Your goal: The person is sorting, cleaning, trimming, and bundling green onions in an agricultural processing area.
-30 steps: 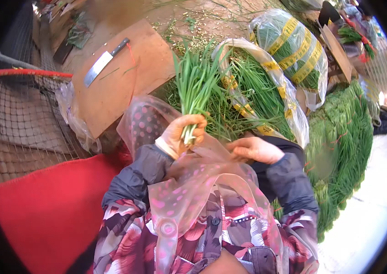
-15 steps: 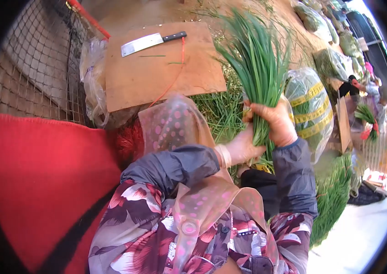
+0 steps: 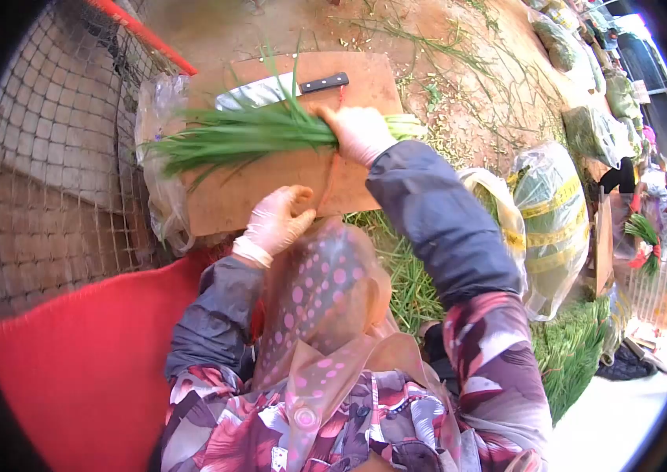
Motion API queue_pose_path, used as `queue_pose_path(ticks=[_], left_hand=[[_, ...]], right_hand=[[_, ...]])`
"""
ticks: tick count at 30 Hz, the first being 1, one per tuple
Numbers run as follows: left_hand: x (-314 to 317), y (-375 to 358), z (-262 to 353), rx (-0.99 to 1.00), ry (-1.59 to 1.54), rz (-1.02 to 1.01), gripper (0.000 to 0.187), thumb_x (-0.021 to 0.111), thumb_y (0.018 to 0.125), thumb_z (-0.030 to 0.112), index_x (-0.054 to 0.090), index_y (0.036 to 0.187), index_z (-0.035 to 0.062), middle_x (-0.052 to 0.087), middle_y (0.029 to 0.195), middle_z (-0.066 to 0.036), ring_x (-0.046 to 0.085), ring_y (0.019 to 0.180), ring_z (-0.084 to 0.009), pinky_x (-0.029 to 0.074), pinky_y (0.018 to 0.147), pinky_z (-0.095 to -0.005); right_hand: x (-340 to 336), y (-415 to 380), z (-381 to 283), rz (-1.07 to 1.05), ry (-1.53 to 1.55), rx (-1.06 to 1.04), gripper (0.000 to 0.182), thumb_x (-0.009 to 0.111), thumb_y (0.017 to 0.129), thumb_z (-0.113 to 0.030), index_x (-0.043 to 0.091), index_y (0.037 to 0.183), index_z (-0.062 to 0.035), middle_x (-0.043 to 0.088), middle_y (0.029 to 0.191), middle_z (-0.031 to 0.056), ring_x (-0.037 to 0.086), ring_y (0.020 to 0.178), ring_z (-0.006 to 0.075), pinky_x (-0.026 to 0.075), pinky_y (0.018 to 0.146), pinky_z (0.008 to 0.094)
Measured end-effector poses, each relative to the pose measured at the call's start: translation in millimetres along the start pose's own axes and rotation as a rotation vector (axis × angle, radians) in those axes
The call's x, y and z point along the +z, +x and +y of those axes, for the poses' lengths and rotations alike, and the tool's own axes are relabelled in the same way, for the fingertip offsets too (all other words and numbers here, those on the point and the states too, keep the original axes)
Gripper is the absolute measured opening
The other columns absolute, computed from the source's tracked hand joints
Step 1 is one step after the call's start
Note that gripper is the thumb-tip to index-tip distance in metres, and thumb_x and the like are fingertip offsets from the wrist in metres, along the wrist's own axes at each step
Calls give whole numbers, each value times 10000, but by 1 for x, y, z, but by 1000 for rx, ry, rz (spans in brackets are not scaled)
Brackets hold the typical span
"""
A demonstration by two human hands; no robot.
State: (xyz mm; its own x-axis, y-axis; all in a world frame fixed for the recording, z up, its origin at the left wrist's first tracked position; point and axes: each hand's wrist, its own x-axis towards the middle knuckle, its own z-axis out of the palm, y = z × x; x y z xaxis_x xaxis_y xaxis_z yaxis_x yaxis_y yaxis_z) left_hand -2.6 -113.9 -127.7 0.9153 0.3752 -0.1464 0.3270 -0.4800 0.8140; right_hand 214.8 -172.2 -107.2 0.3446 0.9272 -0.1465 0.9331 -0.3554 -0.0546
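Green stalks (image 3: 262, 130), held in both hands a moment ago, now stretch over the board (image 3: 251, 197) past its left and right edges, bringing them alongside the cleaver (image 3: 255, 92), the right hand (image 3: 361, 134) closed around them, the left hand (image 3: 274, 223) empty, fingers parted, by the near edge.

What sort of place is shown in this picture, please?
Probably a vegetable trimming and packing area: the right hand holds a green bunch over a board bearing a cleaver; a yellow-banded plastic bag is nearby.
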Motion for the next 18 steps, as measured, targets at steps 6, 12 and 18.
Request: queue_pose_path(ticks=[6, 12, 18], left_hand=[[50, 65, 0, 88, -102, 32, 341, 665, 784, 189, 603, 1076, 24, 613, 998, -153, 630, 817, -283, 514, 754, -369], [30, 62, 9, 89, -137, 0, 292, 656, 798, 126, 624, 1067, 18, 648, 946, -149, 650, 833, -267, 524, 736, -351], [19, 99, 61, 669, 467, 307, 455, 642, 793, 79, 565, 1240, 122, 543, 1250, -127, 522, 1151, -329, 418, 956, -479]], right_hand=[[31, 15, 37, 51, -12, 158, 701, 735, 737, -304, 433, 1364, -221, 632, 1056, 104, 627, 963, 314, 471, 822, 457], [3, -60, 37, 546, 194, 11, 705, 751, 690, -231, 466, 1324, -114, 618, 1076, 101, 571, 1060, 309, 426, 899, 455], [71, -148, -7, 313, 352, -39, 497, 682, 746, -204, 560, 1222, -126, 548, 1275, 96, 512, 1164, 368, 394, 983, 467]])
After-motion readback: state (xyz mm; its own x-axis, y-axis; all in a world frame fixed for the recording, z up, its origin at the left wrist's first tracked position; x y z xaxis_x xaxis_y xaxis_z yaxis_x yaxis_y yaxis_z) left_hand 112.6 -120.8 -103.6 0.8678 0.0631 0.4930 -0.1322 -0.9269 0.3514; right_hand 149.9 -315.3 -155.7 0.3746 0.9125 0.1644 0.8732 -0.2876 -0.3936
